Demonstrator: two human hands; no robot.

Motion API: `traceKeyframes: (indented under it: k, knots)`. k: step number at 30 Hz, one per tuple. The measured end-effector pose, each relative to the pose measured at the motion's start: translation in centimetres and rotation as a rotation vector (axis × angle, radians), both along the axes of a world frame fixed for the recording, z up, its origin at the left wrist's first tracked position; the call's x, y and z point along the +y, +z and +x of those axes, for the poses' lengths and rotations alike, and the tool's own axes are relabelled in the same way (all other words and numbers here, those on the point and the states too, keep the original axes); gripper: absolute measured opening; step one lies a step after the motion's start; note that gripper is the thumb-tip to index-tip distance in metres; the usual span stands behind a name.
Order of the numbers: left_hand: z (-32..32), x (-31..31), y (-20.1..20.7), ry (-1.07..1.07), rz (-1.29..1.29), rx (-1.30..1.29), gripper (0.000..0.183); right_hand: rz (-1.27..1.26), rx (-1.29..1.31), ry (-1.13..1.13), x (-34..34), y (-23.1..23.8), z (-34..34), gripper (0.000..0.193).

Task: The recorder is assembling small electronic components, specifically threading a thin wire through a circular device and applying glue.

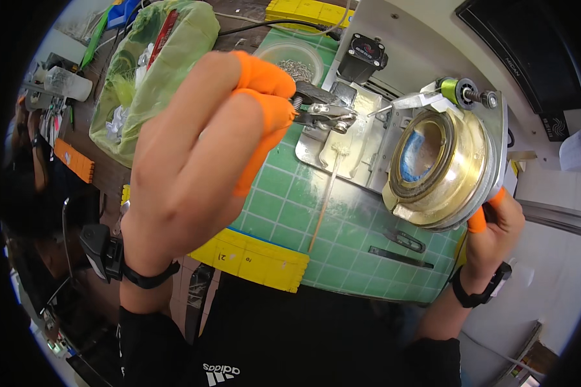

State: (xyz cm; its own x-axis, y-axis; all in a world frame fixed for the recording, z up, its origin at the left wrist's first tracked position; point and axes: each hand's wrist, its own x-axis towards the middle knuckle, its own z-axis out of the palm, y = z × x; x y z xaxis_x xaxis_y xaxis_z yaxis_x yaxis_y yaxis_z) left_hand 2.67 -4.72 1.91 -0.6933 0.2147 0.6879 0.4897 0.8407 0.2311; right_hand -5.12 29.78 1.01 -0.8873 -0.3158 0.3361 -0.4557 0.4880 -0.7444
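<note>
Head view: left hand (190, 151) partly covers dish (294, 51); bag (164, 100) alongside.

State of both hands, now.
Left hand: closed, holding pliers.
Right hand: at the lower edge of the brass-coloured drum; grip partly hidden, cannot tell.

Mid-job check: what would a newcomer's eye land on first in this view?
Probably the left hand, large left of centre, its fingers capped in bright orange and gripping dark-handled pliers. Next, the round brass-coloured fixture at right, with the right hand at its lower right edge. Between them spreads a green gridded mat.
</note>
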Motion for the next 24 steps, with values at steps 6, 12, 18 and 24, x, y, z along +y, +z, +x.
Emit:
traceKeyframes:
  k: [6,12,18,24]
  knots:
    - [1.5,0.4,0.9,0.061,0.099,-0.098,0.026,0.063,0.124,0.091,-0.4,-0.7,-0.3,0.019]
    - [-0.4,-1.1,-1.2,0.124,-0.115,-0.096,0.029,0.146,0.165,0.025,-0.7,1.0,0.6,0.017]
    - [-1.2,-1.3,-2.3,0.171,-0.082,-0.090,0.029,0.163,0.215,-0.017,-0.8,0.7,0.7,0.016]
    - [-0.7,-1.2,-3.4,0.157,0.051,-0.247,0.024,0.210,0.245,-0.020,-0.8,-0.2,0.8,0.016]
